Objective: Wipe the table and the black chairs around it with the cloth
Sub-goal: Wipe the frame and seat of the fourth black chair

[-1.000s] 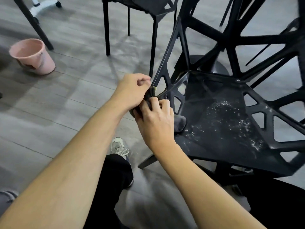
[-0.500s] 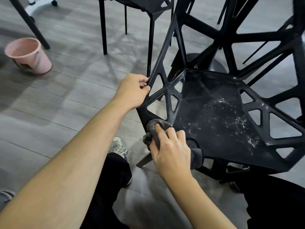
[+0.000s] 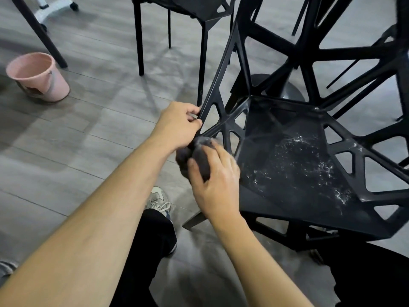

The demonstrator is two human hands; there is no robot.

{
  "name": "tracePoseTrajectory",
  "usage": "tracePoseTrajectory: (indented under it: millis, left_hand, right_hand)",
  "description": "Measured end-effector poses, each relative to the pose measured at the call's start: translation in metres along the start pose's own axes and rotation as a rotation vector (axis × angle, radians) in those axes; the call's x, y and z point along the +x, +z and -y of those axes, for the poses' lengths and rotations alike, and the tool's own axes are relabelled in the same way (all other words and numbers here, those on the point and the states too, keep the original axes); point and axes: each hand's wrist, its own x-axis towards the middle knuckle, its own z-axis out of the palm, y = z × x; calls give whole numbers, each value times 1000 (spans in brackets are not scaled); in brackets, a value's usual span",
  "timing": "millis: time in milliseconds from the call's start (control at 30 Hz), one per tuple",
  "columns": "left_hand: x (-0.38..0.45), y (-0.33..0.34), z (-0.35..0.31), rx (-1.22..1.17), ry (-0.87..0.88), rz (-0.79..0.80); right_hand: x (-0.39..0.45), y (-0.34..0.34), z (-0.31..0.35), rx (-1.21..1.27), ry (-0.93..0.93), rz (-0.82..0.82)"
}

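A black chair (image 3: 294,165) with triangular cut-outs fills the right half of the head view, its seat speckled with white dust. My left hand (image 3: 179,127) pinches the chair's thin left edge strut between thumb and fingers. My right hand (image 3: 213,182) is closed on a bunched dark grey cloth (image 3: 200,155) and presses it against the chair's left side, just below my left hand. The table is not clearly in view.
A pink bucket (image 3: 38,77) stands on the grey plank floor at the far left. A second black chair (image 3: 188,16) stands behind, with a dark slanted leg (image 3: 44,36) and a white wheeled base (image 3: 55,6) at the top left. My shoe (image 3: 158,201) is below my hands.
My right hand dropped with the cloth to the seat's front corner, then came back up the chair's left side to just under my left hand. My left hand kept its grip.
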Motion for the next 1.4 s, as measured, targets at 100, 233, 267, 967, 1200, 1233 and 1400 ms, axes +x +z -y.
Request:
tracePoseTrajectory:
  millis: [100,233,267,967,1200,1233,1400]
  left_hand:
    - [-3,1,-5,61,13,-41]
    - [-5,3,-7,92,-7,-64]
    - [-6,2,-7,96,-15,-62]
    - [1,44,-17,-3,-25,-196]
    - [-1,49,-18,3,-30,-224]
    - [0,49,-18,7,-30,-226]
    - [-1,51,-19,31,-41,-240]
  right_hand:
    - [-17,-4,-15,-3,-129,66]
    - [-38,-12,-27,-207,-326,7]
    - [-37,-13,-31,-219,-335,-9]
    - [172,0,-92,-552,179,-70]
    - [248,-10,-114,-727,173,-39]
    - [249,-10,-119,-744,137,-66]
    - [243,-3,-130,-805,-35,-147]
